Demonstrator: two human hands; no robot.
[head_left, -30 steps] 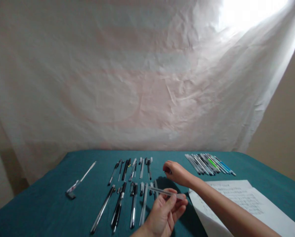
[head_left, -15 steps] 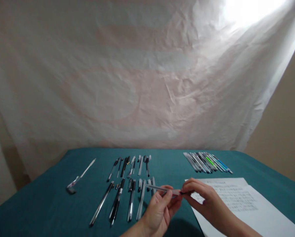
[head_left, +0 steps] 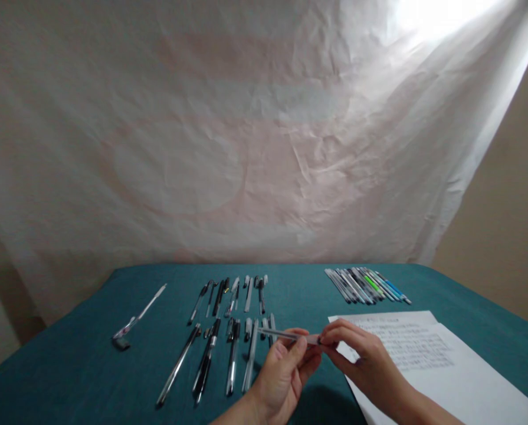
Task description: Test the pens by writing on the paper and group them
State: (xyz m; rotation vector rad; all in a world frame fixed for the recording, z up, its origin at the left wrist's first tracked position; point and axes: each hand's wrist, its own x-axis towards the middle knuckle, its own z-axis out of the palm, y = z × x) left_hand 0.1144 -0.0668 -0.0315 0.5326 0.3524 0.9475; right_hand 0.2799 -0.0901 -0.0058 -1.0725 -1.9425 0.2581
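Observation:
My left hand (head_left: 282, 373) is closed around a slim clear pen (head_left: 273, 334), its thumb on top and its fingers beneath. The pen lies almost level, with its thin end pointing left above the lower row of pens. My right hand (head_left: 364, 356) pinches the pen's right end, where a small dark part shows between thumb and fingers. Those fingertips hide most of that part, so its shape cannot be made out. Both hands are raised over the green cloth, the right one in front of the paper's left edge.
Several pens and caps (head_left: 232, 360) lie in two rows left of my hands. A disassembled-looking pen (head_left: 135, 319) rests farther left. Several pens (head_left: 367, 286) sit side by side at the back right. Handwritten white paper (head_left: 449, 383) covers the front right; a pale sheet (head_left: 246, 147) hangs behind.
The view has shifted slightly. My right fingertips now sit closer to my left hand at the pen's right end. My left hand keeps its hold, and the laid-out pens stay in place.

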